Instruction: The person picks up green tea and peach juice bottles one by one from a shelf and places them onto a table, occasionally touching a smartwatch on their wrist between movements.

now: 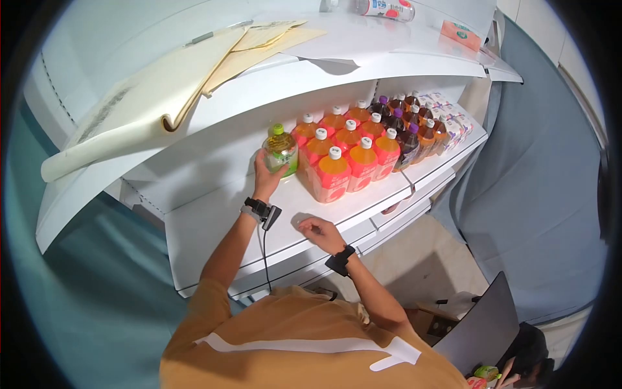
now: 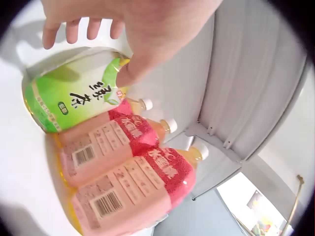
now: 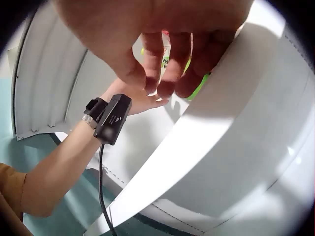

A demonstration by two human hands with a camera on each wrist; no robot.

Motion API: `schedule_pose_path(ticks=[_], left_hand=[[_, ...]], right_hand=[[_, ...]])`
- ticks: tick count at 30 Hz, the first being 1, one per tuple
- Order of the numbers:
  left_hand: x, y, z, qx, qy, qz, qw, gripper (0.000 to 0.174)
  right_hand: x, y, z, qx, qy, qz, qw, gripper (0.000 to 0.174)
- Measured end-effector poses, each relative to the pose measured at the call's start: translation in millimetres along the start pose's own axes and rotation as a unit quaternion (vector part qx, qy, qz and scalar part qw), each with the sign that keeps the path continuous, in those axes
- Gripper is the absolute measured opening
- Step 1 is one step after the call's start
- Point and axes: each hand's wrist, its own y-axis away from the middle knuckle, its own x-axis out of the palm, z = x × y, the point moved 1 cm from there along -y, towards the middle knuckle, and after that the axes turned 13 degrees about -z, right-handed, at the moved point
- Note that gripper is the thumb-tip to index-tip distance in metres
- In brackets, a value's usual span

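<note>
A green tea bottle [image 1: 280,153] with a green cap and a green-and-white label stands on the shelf, left of the pink-labelled bottles. My left hand [image 1: 265,176] is at its left side. In the left wrist view the thumb [image 2: 129,73] overlaps the label, while the other fingers extend loosely beside the bottle [image 2: 74,91] without curling round it. My right hand [image 1: 322,235] hangs over the shelf's front edge with fingers loosely bent and nothing in them. Seen from the right wrist, its fingers [image 3: 170,64] partly hide the green bottle.
Several pink-labelled peach drink bottles [image 1: 334,175] stand in rows to the right. Beyond them are dark bottles with purple caps [image 1: 407,144], brown drinks and small white packs [image 1: 453,120]. An upper shelf [image 1: 272,81] overhangs, bearing paper sheets [image 1: 149,97] and a lying bottle [image 1: 389,9].
</note>
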Motion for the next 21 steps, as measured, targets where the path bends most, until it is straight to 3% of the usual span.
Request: schedule_pose_path(ticks=[3, 6, 11, 13, 17, 21], left_hand=[[13, -7, 11, -0.007, 0.020, 0.001, 1.000, 0.094], [21, -12, 16, 0.019, 0.039, -0.044, 0.998, 0.093], [-9, -12, -18, -0.066, 0.015, 0.010, 0.998, 0.086], [-19, -10, -27, -0.096, -0.003, 0.032, 0.995, 0.086], [-32, -1, -18, -0.049, -0.034, 0.080, 0.995, 0.084], [-58, 35, -46, -0.027, -0.016, 0.122, 0.992, 0.082]], right_hand=[[-5, 5, 13, 0.038, 0.019, 0.008, 0.999, 0.013], [-6, 6, 9, 0.000, 0.024, 0.005, 1.000, 0.013], [-3, 7, 13, -0.073, 0.105, 0.018, 0.992, 0.015], [-1, 7, 12, -0.027, 0.072, -0.008, 0.997, 0.014], [0, 3, 17, 0.038, 0.029, -0.024, 0.999, 0.013], [5, -2, 36, 0.012, -0.009, -0.091, 0.996, 0.020]])
